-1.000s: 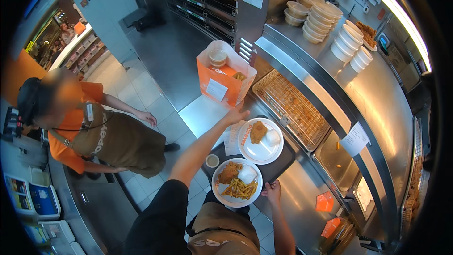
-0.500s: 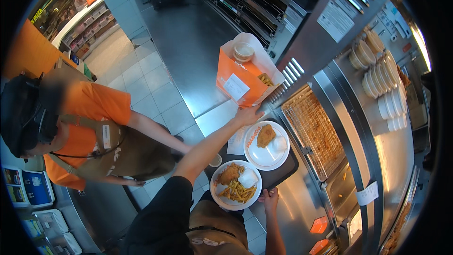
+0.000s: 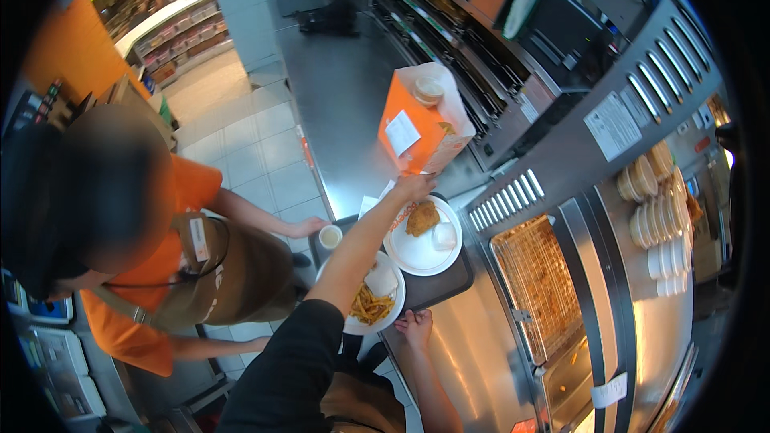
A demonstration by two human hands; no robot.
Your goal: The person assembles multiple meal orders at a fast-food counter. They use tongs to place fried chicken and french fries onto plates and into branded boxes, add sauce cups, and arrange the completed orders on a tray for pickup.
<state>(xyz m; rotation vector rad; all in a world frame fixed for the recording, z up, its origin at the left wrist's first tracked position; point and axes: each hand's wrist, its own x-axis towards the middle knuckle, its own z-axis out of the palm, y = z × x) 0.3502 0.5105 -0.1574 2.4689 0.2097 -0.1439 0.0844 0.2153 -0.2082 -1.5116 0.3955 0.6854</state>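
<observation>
My left hand [image 3: 415,186] reaches over the tray, its fingers closed at the lower edge of an orange paper carton [image 3: 417,144]. Inside the carton a lidded tub [image 3: 428,91] shows, and a white slip is on its side. Below that hand, a white plate [image 3: 413,252] carries fried chicken [image 3: 422,219] and a small white tub [image 3: 443,236]. A second plate [image 3: 388,317] holds fries [image 3: 370,303] and a white tub; my left forearm covers part of it. Beside the dark tray's [image 3: 437,293] near edge is my right hand [image 3: 415,327], its fingers loosely bent and apart.
At left stands a co-worker in orange and brown, one hand [image 3: 306,227] beside a small cup [image 3: 330,236] on the tray. On the right are a wire rack [image 3: 536,289] in a heated bay and stacked paper cups [image 3: 662,220]. Metal counter [image 3: 345,64] extends behind the carton.
The view has swung, shifting everything in it. My left hand has come against the carton's lower edge. The co-worker's hand has come out beside the small cup, and my forearm covers the second plate's chicken.
</observation>
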